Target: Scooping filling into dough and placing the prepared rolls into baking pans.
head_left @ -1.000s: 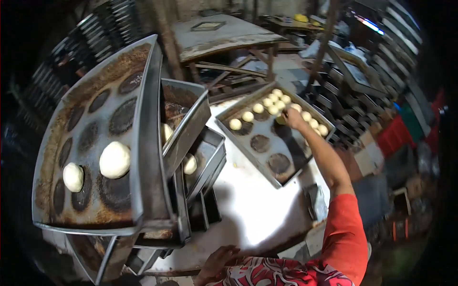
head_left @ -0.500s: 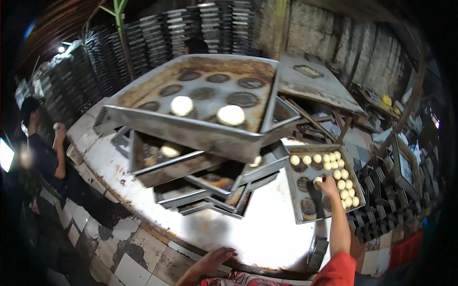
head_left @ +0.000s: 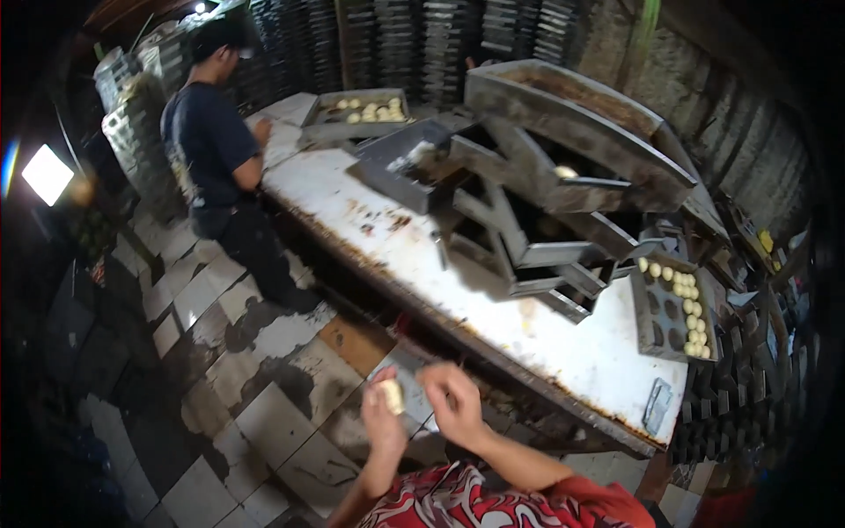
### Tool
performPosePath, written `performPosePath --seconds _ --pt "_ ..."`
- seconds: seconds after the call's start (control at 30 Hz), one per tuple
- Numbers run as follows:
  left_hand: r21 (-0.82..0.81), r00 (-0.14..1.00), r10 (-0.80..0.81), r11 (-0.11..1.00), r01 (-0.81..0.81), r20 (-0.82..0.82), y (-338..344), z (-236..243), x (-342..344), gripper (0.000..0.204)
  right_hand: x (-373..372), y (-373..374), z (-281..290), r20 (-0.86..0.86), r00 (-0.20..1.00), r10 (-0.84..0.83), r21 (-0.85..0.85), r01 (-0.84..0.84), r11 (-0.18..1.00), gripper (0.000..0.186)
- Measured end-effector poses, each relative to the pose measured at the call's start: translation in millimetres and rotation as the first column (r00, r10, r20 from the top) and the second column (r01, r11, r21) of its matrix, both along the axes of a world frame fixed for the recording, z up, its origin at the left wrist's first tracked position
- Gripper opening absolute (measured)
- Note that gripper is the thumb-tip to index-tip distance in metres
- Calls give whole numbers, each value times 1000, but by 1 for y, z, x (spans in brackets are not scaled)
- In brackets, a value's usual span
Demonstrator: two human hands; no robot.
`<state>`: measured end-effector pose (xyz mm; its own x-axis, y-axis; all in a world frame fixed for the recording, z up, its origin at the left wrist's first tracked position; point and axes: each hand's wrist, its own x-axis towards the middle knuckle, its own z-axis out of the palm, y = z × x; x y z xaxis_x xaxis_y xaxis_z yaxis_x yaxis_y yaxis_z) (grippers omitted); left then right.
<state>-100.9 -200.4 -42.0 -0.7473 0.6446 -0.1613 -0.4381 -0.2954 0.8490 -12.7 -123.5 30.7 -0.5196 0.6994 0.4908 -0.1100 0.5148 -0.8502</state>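
In front of my body, past the table's near edge, my left hand (head_left: 382, 424) is closed round a pale piece of dough (head_left: 393, 397). My right hand (head_left: 455, 412) is just to its right, apart from the dough. Its fingers are loosely curled, with a gap between thumb and fingers and nothing seen in them. At the table's right end, a metal tray (head_left: 656, 343) holds several round dough balls (head_left: 693, 309), mostly along its right and far sides. Dark round marks show on the tray's bottom.
Metal trays (head_left: 563, 255) are piled crookedly on the white table (head_left: 352, 189), one dough ball among them. A person (head_left: 211, 132) stands at the table's far left, near another tray (head_left: 339, 130) of dough balls. A small metal piece (head_left: 657, 406) lies at the near right corner. The tiled floor (head_left: 264, 422) is broken.
The view has swung left. My right hand has left the tray and come back beside my left hand, which has risen from the table's edge and now holds dough.
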Motion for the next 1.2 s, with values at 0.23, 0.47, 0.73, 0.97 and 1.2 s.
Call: performPosePath --seconds 0.23,0.47,0.73,0.97,1.2 --pt "255 913 -131 966 31 385 -10 -9 -82 47 -129 92 -92 204 978 33 -203 9 979 31" --pt "-14 847 -304 939 344 435 30 -59 -136 30 -152 265 -118 637 510 -578 382 442 811 30" --pt "-105 790 -372 873 476 488 146 -24 -185 35 -171 263 -132 632 489 -601 270 588 763 15" --pt "-443 500 -774 632 636 -388 245 -18 -211 28 -224 257 -30 196 829 -524 177 496 850 9" --pt "230 485 -867 498 836 115 313 31 -334 55 -321 471 -33 388 624 -678 400 549 734 10"
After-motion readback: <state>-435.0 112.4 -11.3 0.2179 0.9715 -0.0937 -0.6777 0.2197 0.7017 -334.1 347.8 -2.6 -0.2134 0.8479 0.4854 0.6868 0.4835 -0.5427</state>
